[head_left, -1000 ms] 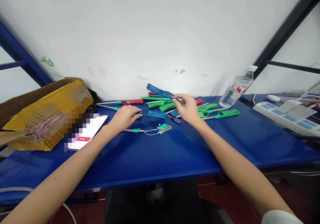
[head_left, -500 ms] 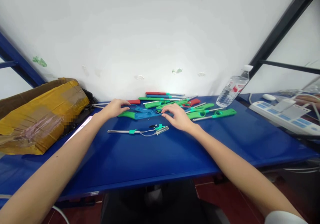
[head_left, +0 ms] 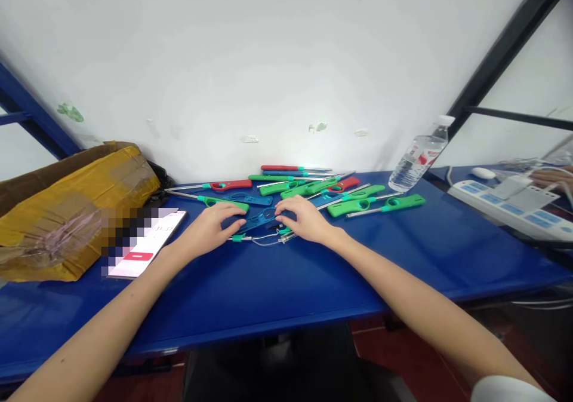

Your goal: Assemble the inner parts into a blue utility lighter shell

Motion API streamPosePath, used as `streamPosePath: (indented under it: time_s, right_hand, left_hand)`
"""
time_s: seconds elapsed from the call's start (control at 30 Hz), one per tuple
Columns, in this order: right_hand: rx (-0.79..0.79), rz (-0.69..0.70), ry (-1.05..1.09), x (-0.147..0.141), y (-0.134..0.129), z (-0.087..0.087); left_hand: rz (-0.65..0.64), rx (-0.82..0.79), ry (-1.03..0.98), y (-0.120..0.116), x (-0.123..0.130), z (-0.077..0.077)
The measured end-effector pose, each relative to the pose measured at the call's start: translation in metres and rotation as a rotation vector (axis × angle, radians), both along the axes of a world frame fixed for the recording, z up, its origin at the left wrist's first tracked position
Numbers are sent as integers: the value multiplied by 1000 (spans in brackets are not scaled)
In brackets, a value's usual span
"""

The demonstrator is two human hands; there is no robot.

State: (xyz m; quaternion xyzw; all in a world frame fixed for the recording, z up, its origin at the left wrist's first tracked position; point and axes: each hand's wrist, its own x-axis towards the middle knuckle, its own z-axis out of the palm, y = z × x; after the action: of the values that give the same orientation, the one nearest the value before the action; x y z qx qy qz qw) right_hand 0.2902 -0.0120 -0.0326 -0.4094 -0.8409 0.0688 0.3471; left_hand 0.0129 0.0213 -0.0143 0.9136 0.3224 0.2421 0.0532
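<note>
A blue lighter shell (head_left: 258,218) is held between my two hands above the blue table. My left hand (head_left: 210,230) pinches its left end, and my right hand (head_left: 305,218) has thumb and fingers on its right end. Just under it lie a metal tube with a green collar (head_left: 239,238) and a thin wire (head_left: 266,244), partly hidden by my hands. Another blue shell piece (head_left: 250,199) rests behind, beside a green lighter (head_left: 228,204). Several green and red lighters are piled beyond my right hand.
A phone (head_left: 150,241) and a taped yellow box (head_left: 76,211) are at the left. A water bottle (head_left: 418,160) stands tilted-looking at the back right, near a white power strip (head_left: 510,208). Past the strip, part of another person's hand (head_left: 553,178) shows.
Both hands have come nearer to me and closer together, bringing the blue shell forward over the loose parts. More of the phone and the lighters at the left now shows.
</note>
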Motion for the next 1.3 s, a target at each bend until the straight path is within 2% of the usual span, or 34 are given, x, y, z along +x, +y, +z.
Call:
streamPosePath:
  time_s: [0.13, 0.3, 0.67, 0.77, 0.87, 1.0, 1.3]
  right_hand:
    - [-30, 13, -59, -3, 0, -1]
    - [-66, 37, -105, -2, -5, 0]
    - [-81, 75, -102, 2, -8, -2]
    - [-51, 77, -88, 12, -7, 5]
    - [-50, 17, -49, 28, -9, 16]
    - [-107, -6, -124, 43, -14, 24]
    - [-57, 43, -226, 37, -20, 20]
  left_hand:
    - [-2, -36, 52, -3, 0, -10]
    - [29, -66, 70, -6, 7, -14]
    - [26, -73, 65, -11, 9, -12]
    - [9, -70, 77, -10, 3, -6]
    - [-38, -121, 114, -8, -8, 4]
    - [-55, -159, 192, -5, -19, 12]
    - [-87, -94, 221, -8, -12, 2]
